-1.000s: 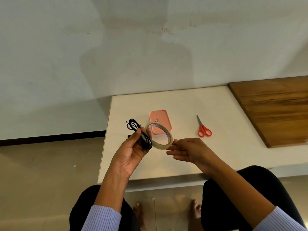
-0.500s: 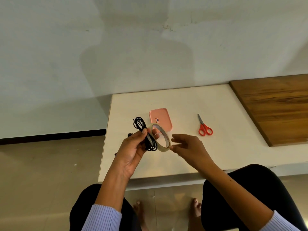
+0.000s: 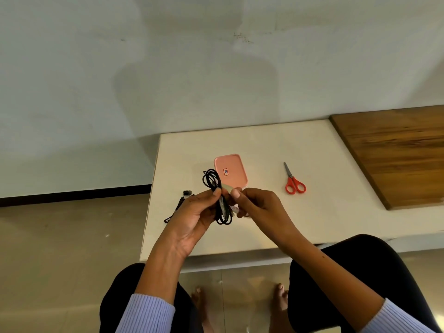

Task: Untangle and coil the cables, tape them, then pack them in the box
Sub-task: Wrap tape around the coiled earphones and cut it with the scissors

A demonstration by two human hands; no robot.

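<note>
Compared with half a second earlier, the right hand (image 3: 260, 205) is seen brought in against the left hand (image 3: 195, 212), where before a gap was kept between them. The tape roll (image 3: 231, 199), then shown as an open ring beside the cable, is now almost hidden between the two hands; only a pale sliver is visible. The coiled black cable (image 3: 217, 195) is gripped upright in the curled fingers and thumb of the left hand, its loops standing out above and below the grip. The right hand's fingers are curled and its thumb is pressed at the tape by the coil; whether the tape is pinched by it cannot be told for certain.

The pink box (image 3: 230, 170) is lying closed on the table just behind the coil, partly covered by the cable's upper loop. A second black cable (image 3: 179, 205) is lying loose to the left of the box, at the table's edge, partly hidden by the left hand. Red-handled scissors (image 3: 293, 180) are set well to the right of the box.

The white table (image 3: 324, 219) is placed against a pale wall (image 3: 192, 68), and a wooden board (image 3: 396, 155) is laid far right of the box. A tiled floor (image 3: 60, 260) is seen below.
</note>
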